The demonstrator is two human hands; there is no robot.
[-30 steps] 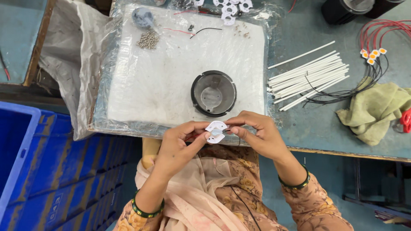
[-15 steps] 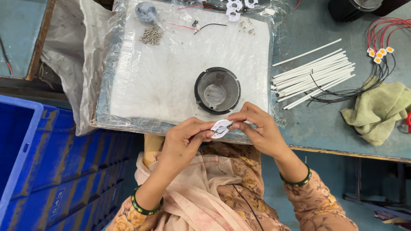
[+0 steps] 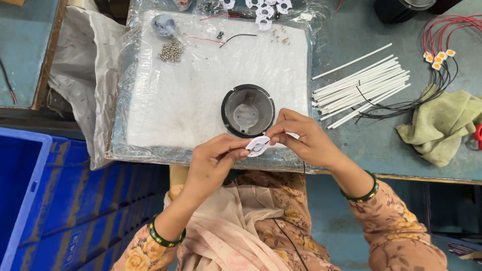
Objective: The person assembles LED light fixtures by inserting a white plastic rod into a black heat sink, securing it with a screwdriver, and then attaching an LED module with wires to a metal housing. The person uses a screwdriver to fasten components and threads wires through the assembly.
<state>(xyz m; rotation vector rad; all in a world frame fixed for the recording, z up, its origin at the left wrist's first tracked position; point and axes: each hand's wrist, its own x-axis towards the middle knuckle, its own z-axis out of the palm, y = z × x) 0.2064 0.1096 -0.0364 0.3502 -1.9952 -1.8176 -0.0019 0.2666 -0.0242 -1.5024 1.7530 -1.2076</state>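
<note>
My left hand [image 3: 213,161] and my right hand [image 3: 301,140] both pinch a small white flat plastic piece [image 3: 258,145] between their fingertips, at the near edge of the white pad [image 3: 186,95]. Just beyond the piece a round grey metal housing [image 3: 248,110] sits open side up on the pad. A thin black wire runs down from under my right hand across my lap.
A pile of small screws [image 3: 171,51], loose wires and more white pieces [image 3: 264,8] lie at the pad's far side. White tubes [image 3: 361,88], red and black wired chips [image 3: 438,57] and a green cloth [image 3: 442,125] lie to the right. Blue crates [image 3: 30,200] stand at left.
Both hands have kept the white piece between them and turned it slightly. The view has shifted a little; nothing on the table has moved.
</note>
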